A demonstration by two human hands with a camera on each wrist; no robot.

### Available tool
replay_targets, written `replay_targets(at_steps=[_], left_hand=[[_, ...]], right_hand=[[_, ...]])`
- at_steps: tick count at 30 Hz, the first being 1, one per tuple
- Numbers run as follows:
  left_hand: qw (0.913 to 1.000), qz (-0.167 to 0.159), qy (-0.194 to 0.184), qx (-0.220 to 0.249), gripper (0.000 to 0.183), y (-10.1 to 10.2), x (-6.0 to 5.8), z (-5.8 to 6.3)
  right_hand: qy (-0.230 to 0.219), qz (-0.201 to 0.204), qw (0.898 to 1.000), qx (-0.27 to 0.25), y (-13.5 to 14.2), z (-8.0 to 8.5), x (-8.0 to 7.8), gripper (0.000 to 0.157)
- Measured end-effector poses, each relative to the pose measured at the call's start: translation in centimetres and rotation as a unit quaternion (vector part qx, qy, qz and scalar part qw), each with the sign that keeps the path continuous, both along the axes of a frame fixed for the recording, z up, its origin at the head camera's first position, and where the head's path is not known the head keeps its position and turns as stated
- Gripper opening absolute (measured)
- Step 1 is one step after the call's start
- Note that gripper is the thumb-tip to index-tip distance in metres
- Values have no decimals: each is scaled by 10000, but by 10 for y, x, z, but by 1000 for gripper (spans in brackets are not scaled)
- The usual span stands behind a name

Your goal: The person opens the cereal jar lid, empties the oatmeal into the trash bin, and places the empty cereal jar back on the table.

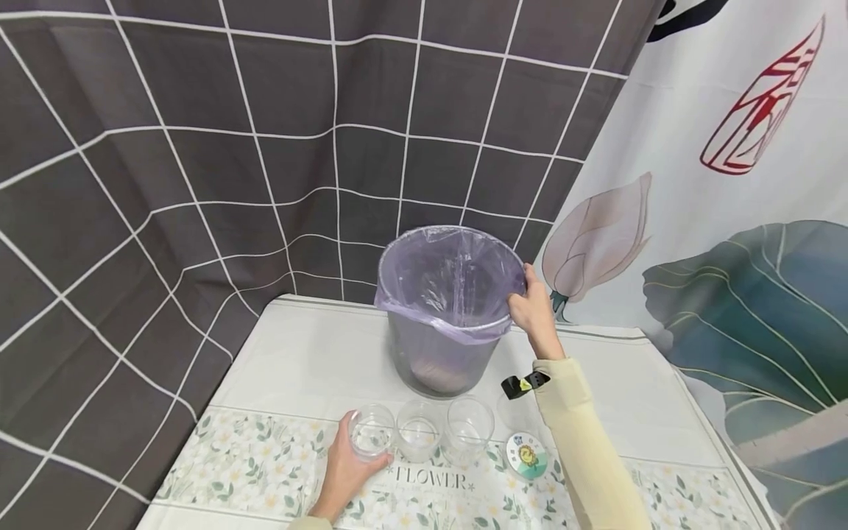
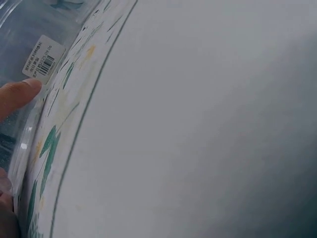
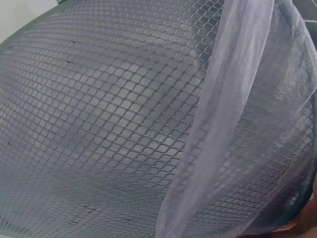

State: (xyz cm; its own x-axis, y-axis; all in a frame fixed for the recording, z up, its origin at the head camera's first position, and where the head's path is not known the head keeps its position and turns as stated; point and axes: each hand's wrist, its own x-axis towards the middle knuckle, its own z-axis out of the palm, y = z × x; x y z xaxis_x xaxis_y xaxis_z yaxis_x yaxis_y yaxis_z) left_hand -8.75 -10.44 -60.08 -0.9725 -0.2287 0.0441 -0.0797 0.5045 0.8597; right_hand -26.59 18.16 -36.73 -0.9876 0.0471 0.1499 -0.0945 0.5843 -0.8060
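Note:
My right hand [image 1: 535, 313] grips the right rim of a mesh wastebasket [image 1: 437, 368]. A thin purple plastic bag [image 1: 424, 283] lines it and folds down over the rim; the mesh [image 3: 114, 114] and the folded bag [image 3: 208, 134] fill the right wrist view. At the front, my left hand [image 1: 350, 465] holds a clear plastic cup [image 1: 371, 434] between thumb and fingers. A white barcode label [image 2: 44, 59] shows beside a fingertip in the left wrist view. Two more clear cups, one in the middle [image 1: 419, 430] and another [image 1: 470, 427], stand right of it in a row.
Right of the cups is a round printed piece [image 1: 526, 455] with a yellow flower, close to my right sleeve [image 1: 589, 442]. A floral cloth [image 1: 252, 456] covers the table. Behind hang a dark grid curtain [image 1: 298, 169] and a white one with lotus prints [image 1: 596, 243].

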Motion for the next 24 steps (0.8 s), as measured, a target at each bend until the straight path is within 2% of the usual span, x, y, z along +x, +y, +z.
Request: replay_targets(at_steps=[5, 10, 13, 17, 22, 24], left_hand=[[10000, 1, 6, 41, 106, 3, -1, 0], [9999, -72, -54, 72, 107, 5, -3, 0], [10000, -77, 18, 42, 108, 5, -4, -1], [10000, -91, -38, -8, 113, 3, -3, -2], [9992, -326, -225, 1, 123, -1, 3, 0], [9987, -415, -283, -12, 126, -4, 6, 0]], right_hand=[[-101, 13, 9999, -52, 2, 1, 1, 75], [41, 187, 9989, -435, 10, -1, 4, 65], [166, 173, 9980, -592, 14, -3, 8, 68], [517, -9, 9968, -605, 23, -8, 17, 71], [1263, -158, 9912, -358, 41, -27, 42, 57], [1420, -108, 9895, -229, 50, -37, 54, 51]])
